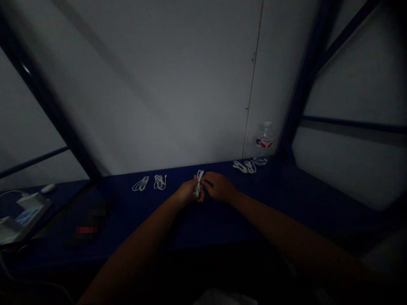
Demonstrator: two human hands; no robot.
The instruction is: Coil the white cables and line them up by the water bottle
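Observation:
A bundled white cable [199, 177] is held upright over the blue surface, folded into loops with a dark tie around its middle. My left hand [188, 190] is closed around the lower part of the bundle. From the other side, my right hand [218, 185] pinches at the bundle's middle, by the dark tie; whether its fingers grip the tie or the cable is too dark to tell. Left of my hands lie two coiled white cables, a looser coil [140, 184] and a tighter one [160, 182]. To the right, near the wall, lie more coiled white cables [244, 167].
A clear plastic bottle [263, 144] with a white cap stands at the back right against the wall. Blue metal posts [294, 97] frame both sides. On the far left are a white power strip [30, 212] with plugs and a small white object [48, 188].

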